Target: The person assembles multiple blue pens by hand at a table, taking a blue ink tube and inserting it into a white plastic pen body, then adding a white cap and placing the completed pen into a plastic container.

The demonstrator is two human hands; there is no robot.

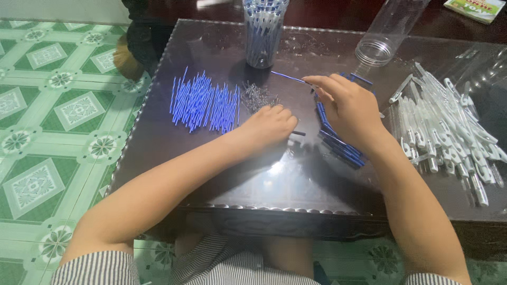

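Glossy dark glass table (211,174) | left hand (269,125) curled shut near wire springs (257,96) | right hand (346,105) pinching thin blue refill (288,77) | blue refills (205,101) fanned far-left | white barrels (449,132) right

A dark glass-topped table (211,174) carries a spread of thin blue refills (203,101), a small heap of metal springs (257,95), a row of blue pen parts (338,140), a pile of white pen barrels (449,132), one upright jar of pens (262,32) and an empty clear jar (388,31) lying tipped.
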